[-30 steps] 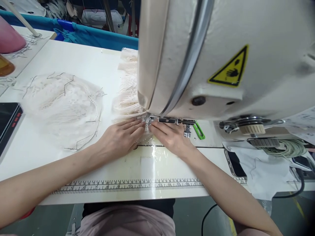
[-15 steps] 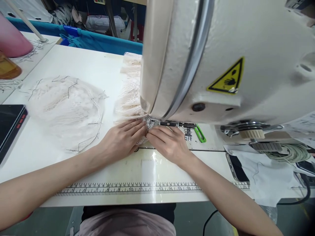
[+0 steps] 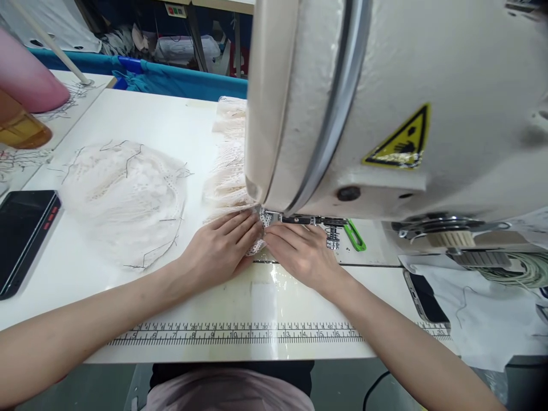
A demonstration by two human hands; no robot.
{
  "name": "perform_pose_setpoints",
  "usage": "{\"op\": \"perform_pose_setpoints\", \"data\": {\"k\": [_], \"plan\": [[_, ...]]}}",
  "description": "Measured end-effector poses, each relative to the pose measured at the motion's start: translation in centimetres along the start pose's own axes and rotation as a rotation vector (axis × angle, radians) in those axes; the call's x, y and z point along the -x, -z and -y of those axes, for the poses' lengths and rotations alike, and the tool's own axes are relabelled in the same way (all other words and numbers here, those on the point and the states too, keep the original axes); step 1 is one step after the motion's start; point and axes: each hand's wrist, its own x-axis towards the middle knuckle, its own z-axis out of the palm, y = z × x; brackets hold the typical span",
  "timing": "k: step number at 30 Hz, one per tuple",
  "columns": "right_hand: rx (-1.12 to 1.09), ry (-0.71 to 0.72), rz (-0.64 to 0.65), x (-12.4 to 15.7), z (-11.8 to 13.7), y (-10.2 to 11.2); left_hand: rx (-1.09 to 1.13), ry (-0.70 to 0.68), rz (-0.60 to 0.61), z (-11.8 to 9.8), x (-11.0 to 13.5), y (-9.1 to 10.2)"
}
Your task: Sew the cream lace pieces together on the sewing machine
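Observation:
A gathered strip of pale lace fabric [image 3: 229,171] runs from the far side of the table to the needle area of a sewing machine [image 3: 295,114]. My left hand [image 3: 225,240] presses the lace at its near end, fingers close together and the thumb side low. Just across from it, my right hand [image 3: 299,248] has its fingers bent and pressed together at the lace edge, beside the metal attachment [image 3: 299,219]. A short bit of lace shows between the two hands. The machine head hides the needle and part of the strip.
A round pile of sheer lace [image 3: 124,205] with loose threads lies left. A black device [image 3: 25,240] is beyond it. A green thread snipper [image 3: 355,235] rests right of the attachment; a phone [image 3: 426,297] lies farther right. A printed ruler [image 3: 240,334] lines the front edge.
The whole view has shifted slightly, so things sit a little lower and farther right. Both hands keep nearly the same place and hold at the lace.

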Motion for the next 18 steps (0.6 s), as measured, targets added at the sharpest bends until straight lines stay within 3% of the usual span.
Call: {"op": "perform_pose_setpoints", "data": {"k": [18], "plan": [[0.016,-0.011,-0.017,0.6,-1.4,-0.2,-0.012,0.018,0.040,-0.4,-0.3,-0.2]]}}
